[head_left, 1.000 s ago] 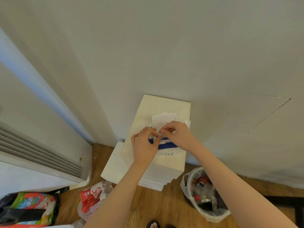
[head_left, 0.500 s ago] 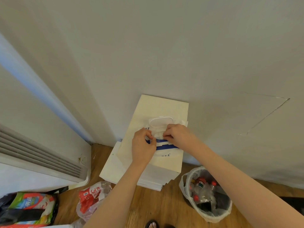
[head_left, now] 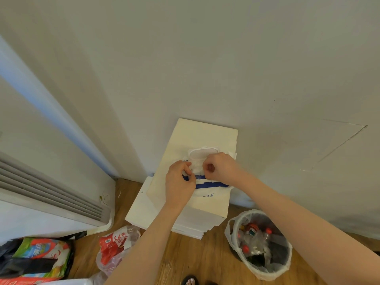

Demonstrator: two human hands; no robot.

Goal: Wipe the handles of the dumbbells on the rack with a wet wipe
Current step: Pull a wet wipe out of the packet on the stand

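Observation:
A white wet-wipe pack [head_left: 207, 189] with a blue band lies on a cream box [head_left: 202, 133] against the wall. Its flip lid [head_left: 202, 154] stands open. A crumpled white wipe [head_left: 196, 168] sticks out of the opening. My left hand [head_left: 180, 182] rests on the pack's left side, its fingertips pinching the wipe. My right hand [head_left: 219, 166] pinches the same wipe from the right with curled fingers. No dumbbells or rack are in view.
The cream box sits on a stack of white boxes [head_left: 156, 217] on a wooden floor. A lined bin [head_left: 260, 244] holding bottles stands at the right. A red-printed plastic bag [head_left: 116, 246] and a colourful bag [head_left: 39, 256] lie at the left, below a white air conditioner [head_left: 47, 194].
Both hands have stayed at the pack's opening. The right hand has shifted slightly and curled tighter on the wipe. The view has drifted a little.

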